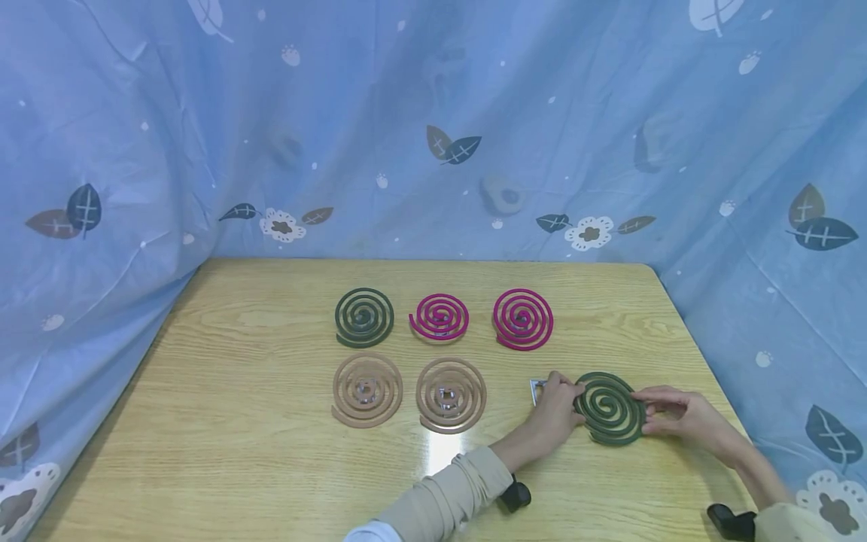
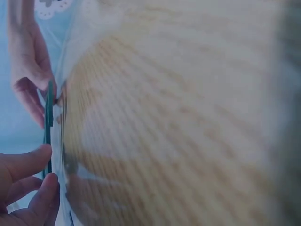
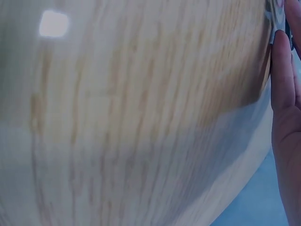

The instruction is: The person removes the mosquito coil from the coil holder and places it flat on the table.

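A dark green mosquito coil (image 1: 609,407) is held level between both hands at the right of the table. My left hand (image 1: 557,406) pinches its left rim between thumb and fingers, and my right hand (image 1: 684,418) grips the right rim. In the left wrist view the coil (image 2: 49,113) appears edge-on, with the left hand (image 2: 28,186) below and the right hand (image 2: 33,70) above. Just beside the left hand a small silver metal stand (image 1: 534,390) shows, partly hidden by the fingers. The right wrist view catches only part of the right hand (image 3: 287,103).
Another green coil (image 1: 364,318) and two magenta coils, left (image 1: 439,316) and right (image 1: 523,320), form a back row. Two brown coils, left (image 1: 367,390) and right (image 1: 451,395), lie in front, with metal pieces at their centres. Blue curtain (image 1: 433,188) surrounds the wooden table (image 1: 237,421).
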Available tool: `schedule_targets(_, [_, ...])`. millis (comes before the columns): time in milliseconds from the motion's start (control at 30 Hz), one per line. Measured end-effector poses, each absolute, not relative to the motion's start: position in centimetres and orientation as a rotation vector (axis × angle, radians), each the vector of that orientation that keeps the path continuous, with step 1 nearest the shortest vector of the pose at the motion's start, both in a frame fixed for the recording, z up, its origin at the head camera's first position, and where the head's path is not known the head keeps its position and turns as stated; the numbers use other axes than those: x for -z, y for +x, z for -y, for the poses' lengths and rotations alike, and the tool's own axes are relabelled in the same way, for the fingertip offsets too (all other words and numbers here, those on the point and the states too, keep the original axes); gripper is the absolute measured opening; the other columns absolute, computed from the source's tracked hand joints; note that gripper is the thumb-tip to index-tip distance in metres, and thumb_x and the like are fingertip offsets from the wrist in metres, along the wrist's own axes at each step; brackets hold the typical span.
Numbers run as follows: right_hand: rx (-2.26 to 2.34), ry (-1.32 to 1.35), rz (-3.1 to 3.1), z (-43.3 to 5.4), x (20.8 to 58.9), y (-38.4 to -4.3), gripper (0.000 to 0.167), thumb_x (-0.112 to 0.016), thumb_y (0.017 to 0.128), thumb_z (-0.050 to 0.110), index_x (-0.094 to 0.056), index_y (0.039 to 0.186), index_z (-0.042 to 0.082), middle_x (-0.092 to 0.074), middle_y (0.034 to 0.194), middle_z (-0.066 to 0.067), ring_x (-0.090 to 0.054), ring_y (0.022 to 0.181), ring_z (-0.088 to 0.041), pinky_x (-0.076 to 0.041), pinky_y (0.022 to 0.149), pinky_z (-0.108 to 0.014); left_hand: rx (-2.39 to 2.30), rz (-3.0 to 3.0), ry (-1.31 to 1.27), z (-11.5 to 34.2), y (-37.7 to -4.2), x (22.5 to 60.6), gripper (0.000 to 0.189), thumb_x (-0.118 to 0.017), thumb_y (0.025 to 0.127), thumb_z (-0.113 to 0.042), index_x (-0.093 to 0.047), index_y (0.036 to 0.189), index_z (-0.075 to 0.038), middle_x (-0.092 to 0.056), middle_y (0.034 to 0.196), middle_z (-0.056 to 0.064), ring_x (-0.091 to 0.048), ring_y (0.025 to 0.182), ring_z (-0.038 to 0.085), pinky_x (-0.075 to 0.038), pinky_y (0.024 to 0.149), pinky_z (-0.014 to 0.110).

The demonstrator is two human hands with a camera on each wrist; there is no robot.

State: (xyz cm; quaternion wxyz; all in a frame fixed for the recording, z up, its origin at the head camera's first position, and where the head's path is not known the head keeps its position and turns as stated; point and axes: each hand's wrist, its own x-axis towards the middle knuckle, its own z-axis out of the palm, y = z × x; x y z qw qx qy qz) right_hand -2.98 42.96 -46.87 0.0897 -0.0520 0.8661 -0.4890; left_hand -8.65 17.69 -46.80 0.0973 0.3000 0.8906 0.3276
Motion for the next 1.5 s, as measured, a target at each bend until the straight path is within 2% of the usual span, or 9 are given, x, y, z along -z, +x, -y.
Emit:
schedule_targets(267, [1.465,-0.208,-2.603,-42.7,47.5,-3.2,0.050,-0.078,0.075,0.001,-0.060,0.121,-0.009,-0.060,0.105,0.011,-0.062,0.082,-0.007,-0.052,0.075,-0.013,-0.977,-2.598,0.815,-17.7,-8.8,46.7,0.051,-0.077,0.077,-0.010,-0.061,0.125,-0.006,-0.053,0.109,0.000,-0.040,0.084,-0.001,-0.041,0.064,0.005])
schedule_targets(500, [1.459,-0.278,-2.662,-42.6,47.6,-3.3,0.051,-0.078,0.073,-0.003,-0.060,0.121,-0.008,-0.060,0.102,0.003,-0.059,0.078,-0.007,-0.049,0.072,-0.011,-0.872,-2.668,0.839,-18.1,-8.7,46.7,0.051,-0.077,0.078,-0.016,-0.062,0.126,-0.009,-0.056,0.117,-0.002,-0.042,0.102,0.001,-0.045,0.078,0.008])
schedule_targets(833, [1.387,-0.286,-2.709,-42.2,47.3,-3.6,0.053,-0.079,0.073,0.000,-0.060,0.121,-0.006,-0.057,0.110,0.013,-0.059,0.076,-0.009,-0.046,0.072,-0.009,-0.740,-2.757,0.900,-17.9,-8.6,46.6,0.049,-0.077,0.079,-0.018,-0.063,0.125,-0.008,-0.054,0.117,0.001,-0.052,0.107,0.006,-0.048,0.078,0.006])
schedule_targets(967, [1.387,-0.241,-2.675,-42.1,47.2,-3.6,0.051,-0.077,0.077,0.002,-0.058,0.123,-0.008,-0.059,0.105,0.005,-0.059,0.079,-0.008,-0.050,0.070,-0.013,-0.771,-2.750,0.949,-17.2,-8.4,46.3,0.049,-0.077,0.080,-0.015,-0.062,0.126,-0.008,-0.055,0.119,0.003,-0.058,0.102,0.006,-0.048,0.074,0.003])
schedule_targets(1100, [1.429,-0.137,-2.625,-41.8,46.9,-3.1,0.050,-0.072,0.084,0.005,-0.053,0.128,-0.010,-0.061,0.100,-0.003,-0.061,0.083,-0.007,-0.053,0.068,-0.018,-0.904,-2.684,1.065,-15.8,-8.5,45.3,0.046,-0.077,0.081,-0.014,-0.064,0.124,-0.009,-0.060,0.119,0.002,-0.060,0.101,0.005,-0.047,0.076,0.003])
schedule_targets(1167, [1.473,-0.097,-2.606,-41.6,46.5,-2.8,0.049,-0.069,0.087,0.005,-0.050,0.130,-0.010,-0.063,0.101,-0.005,-0.062,0.086,-0.007,-0.053,0.070,-0.018,-1.068,-2.576,1.128,-15.1,-9.1,44.7,0.044,-0.076,0.082,-0.014,-0.064,0.124,-0.009,-0.062,0.120,0.003,-0.059,0.103,0.006,-0.047,0.079,0.004])
schedule_targets(1300, [1.587,-0.098,-2.586,-40.7,45.9,-2.1,0.045,-0.062,0.091,0.001,-0.048,0.133,-0.008,-0.065,0.115,0.000,-0.064,0.098,-0.007,-0.052,0.079,-0.015,-1.387,-2.305,1.211,-13.9,-10.6,44.0,0.045,-0.074,0.083,-0.012,-0.063,0.126,-0.009,-0.063,0.125,0.002,-0.057,0.110,0.003,-0.048,0.083,0.007])
schedule_targets(1400, [1.704,-0.130,-2.556,-39.6,45.4,-1.8,0.043,-0.058,0.093,-0.003,-0.047,0.134,-0.008,-0.062,0.125,0.004,-0.061,0.106,-0.005,-0.052,0.083,-0.014,-1.464,-2.234,1.245,-13.2,-11.5,43.9,0.044,-0.073,0.085,-0.014,-0.063,0.127,-0.011,-0.063,0.126,0.000,-0.053,0.117,0.000,-0.048,0.089,0.010])
schedule_targets(1500, [1.852,-0.172,-2.497,-38.3,45.1,-2.0,0.040,-0.054,0.093,-0.007,-0.048,0.133,-0.010,-0.061,0.127,0.004,-0.060,0.108,-0.006,-0.053,0.084,-0.016,-1.487,-2.222,1.250,-12.5,-12.2,44.0,0.043,-0.072,0.085,-0.016,-0.063,0.127,-0.011,-0.062,0.127,-0.002,-0.052,0.117,-0.001,-0.047,0.091,0.012])
